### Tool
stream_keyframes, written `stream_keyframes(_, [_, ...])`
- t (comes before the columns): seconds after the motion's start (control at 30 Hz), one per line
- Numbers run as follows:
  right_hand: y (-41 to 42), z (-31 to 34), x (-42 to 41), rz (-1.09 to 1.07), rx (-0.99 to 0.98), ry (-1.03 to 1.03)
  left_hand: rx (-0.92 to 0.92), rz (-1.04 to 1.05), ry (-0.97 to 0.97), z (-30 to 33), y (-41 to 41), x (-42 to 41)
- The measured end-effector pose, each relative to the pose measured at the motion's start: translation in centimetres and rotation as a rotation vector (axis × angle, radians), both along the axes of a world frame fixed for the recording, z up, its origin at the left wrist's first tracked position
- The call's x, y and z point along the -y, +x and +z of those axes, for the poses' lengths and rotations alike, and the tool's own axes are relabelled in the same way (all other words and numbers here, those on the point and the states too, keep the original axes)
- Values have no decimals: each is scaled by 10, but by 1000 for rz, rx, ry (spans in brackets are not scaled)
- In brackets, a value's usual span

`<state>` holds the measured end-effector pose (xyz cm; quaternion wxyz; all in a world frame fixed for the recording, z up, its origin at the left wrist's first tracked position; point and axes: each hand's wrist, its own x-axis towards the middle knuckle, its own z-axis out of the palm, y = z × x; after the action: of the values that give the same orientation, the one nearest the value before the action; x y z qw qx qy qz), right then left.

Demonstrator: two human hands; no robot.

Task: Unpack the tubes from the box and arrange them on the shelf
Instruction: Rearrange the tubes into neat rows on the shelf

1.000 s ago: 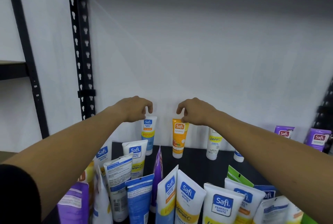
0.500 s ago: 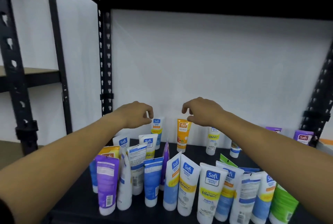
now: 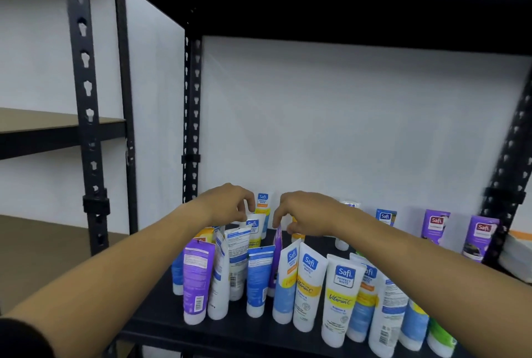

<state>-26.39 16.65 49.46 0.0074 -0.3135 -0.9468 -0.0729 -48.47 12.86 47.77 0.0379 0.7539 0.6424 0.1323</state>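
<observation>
Tubes (image 3: 309, 291) stand cap-down in a crowded cluster at the front of the black shelf (image 3: 161, 310), with a sparser row against the white wall at twelve o'clock; standing them on their caps keeps the labels readable. My left hand (image 3: 227, 203) reaches over the cluster, fingers curled near the blue-and-white tube (image 3: 262, 211) at the back, though I cannot tell if it grips it. My right hand (image 3: 305, 213), just beside at three o'clock, curls in front of the orange tube (image 3: 296, 235), grasp unclear. Two purple tubes (image 3: 435, 224) stand far off at three o'clock.
</observation>
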Motion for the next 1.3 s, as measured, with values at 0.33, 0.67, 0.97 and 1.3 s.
stream_keyframes(0.33, [-4, -15, -16, -72, -45, -2, -66, 22, 11, -12, 5, -13])
stream_keyframes(0.67, [-1, -22, -22, -91, -172, -109, -63, 14, 21, -13, 6, -19])
stream_keyframes(0.97, [3, -2, -29, -162, -226, -155, 27, 76, 113, 5, -5, -19])
stream_keyframes(1.3, [-35, 67, -60, -192, -339, 31, 267, 136, 316, 65, -52, -31])
